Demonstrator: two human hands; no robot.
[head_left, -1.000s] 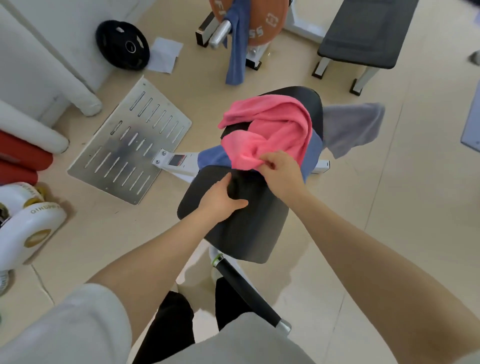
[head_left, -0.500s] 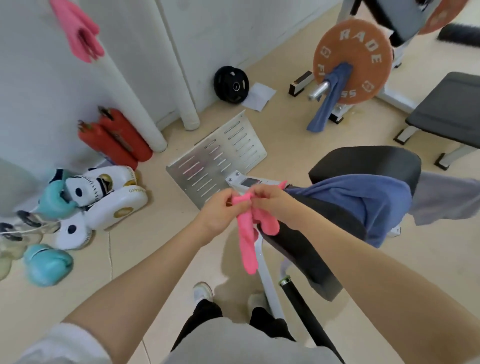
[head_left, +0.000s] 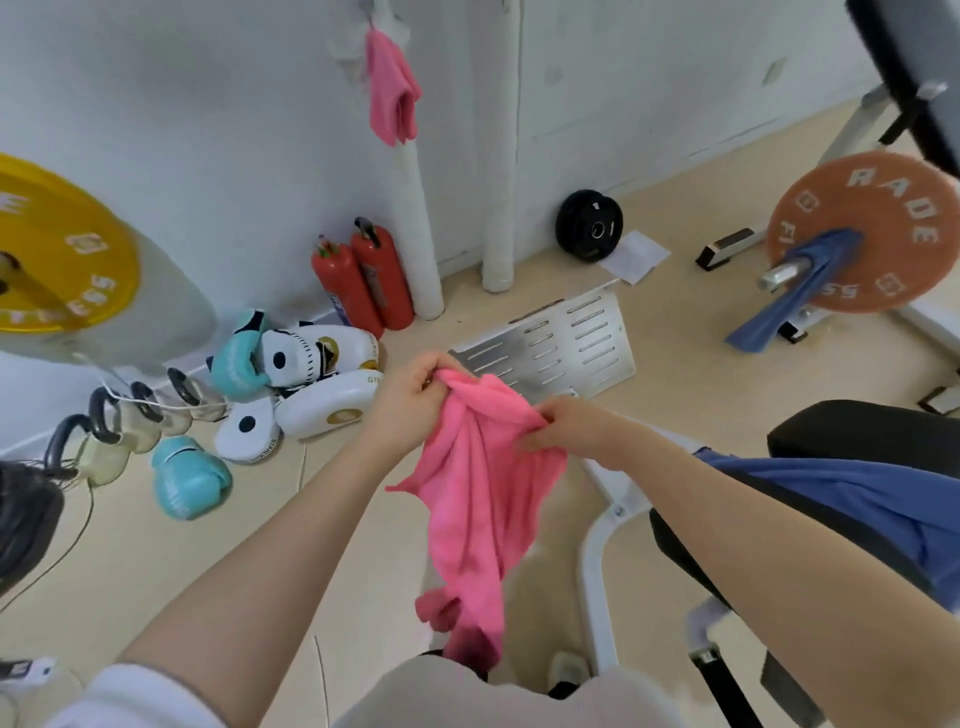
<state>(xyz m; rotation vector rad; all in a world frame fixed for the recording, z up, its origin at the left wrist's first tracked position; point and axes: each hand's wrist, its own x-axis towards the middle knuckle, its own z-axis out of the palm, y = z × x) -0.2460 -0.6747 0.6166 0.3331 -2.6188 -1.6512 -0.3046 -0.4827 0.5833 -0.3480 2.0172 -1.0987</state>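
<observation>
Pinching the pink towel (head_left: 478, 509) by its top edge at centre frame: gripped one bunched corner in the left hand (head_left: 410, 400), fingers curled tight, the other in the right hand (head_left: 571, 428). Let it hang slack toward lower centre, left of the blue towel (head_left: 857, 499) draped over the black bench pad (head_left: 857, 431).

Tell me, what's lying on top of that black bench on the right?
A blue towel is draped over the bench. The pad under it is covered, and the right forearm hides the towel's near edge.
</observation>
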